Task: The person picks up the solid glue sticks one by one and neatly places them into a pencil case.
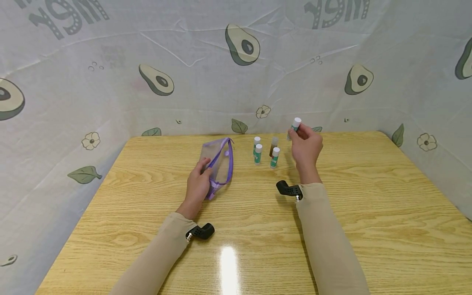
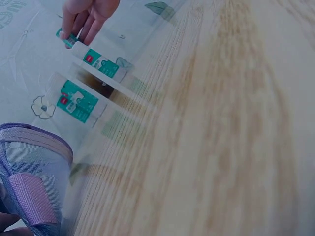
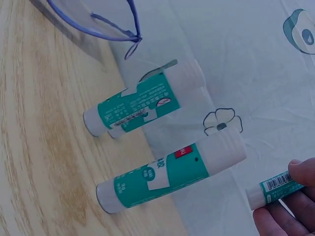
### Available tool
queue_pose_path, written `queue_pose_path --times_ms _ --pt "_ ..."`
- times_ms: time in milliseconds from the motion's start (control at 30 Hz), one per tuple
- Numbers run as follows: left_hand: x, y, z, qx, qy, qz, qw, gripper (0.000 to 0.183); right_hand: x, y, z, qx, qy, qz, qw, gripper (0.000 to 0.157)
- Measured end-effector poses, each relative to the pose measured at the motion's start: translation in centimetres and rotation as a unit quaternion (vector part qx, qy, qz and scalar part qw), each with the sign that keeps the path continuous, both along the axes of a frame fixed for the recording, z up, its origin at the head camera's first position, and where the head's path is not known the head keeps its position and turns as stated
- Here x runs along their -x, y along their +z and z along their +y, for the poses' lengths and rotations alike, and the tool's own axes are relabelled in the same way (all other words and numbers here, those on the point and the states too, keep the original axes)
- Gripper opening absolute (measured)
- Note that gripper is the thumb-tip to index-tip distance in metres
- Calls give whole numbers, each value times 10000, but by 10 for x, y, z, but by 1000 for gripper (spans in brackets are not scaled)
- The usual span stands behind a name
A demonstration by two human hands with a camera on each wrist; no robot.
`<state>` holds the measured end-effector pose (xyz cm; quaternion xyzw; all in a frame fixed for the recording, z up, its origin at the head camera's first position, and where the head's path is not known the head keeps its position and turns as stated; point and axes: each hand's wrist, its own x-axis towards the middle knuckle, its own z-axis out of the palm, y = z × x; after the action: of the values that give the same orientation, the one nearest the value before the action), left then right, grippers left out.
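My right hand pinches a glue stick with a white cap and green label, held up off the table near its back edge. Toward the left, my left hand grips the near side of a mesh zipper pouch with purple trim, its mouth gaping to the right. Between the hands stand three more green and white glue sticks, among them a front-right glue stick and a front-left glue stick. The rear glue stick is partly hidden. Behind them stands a brown tube with a translucent top.
The wood-grain table reaches back to a pale curtain printed with avocados, which also hangs at both sides. A black wrist camera sits on the left sleeve, and another wrist camera on the right.
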<state>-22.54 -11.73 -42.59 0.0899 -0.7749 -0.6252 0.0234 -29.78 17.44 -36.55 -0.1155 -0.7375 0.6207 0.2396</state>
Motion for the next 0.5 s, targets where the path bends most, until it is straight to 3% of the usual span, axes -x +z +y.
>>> queue_pose_path --times_ms 500 --pt "0 -2 0 28 -12 51 10000 48 -6 17 -4 -107 -23 268 9996 39"
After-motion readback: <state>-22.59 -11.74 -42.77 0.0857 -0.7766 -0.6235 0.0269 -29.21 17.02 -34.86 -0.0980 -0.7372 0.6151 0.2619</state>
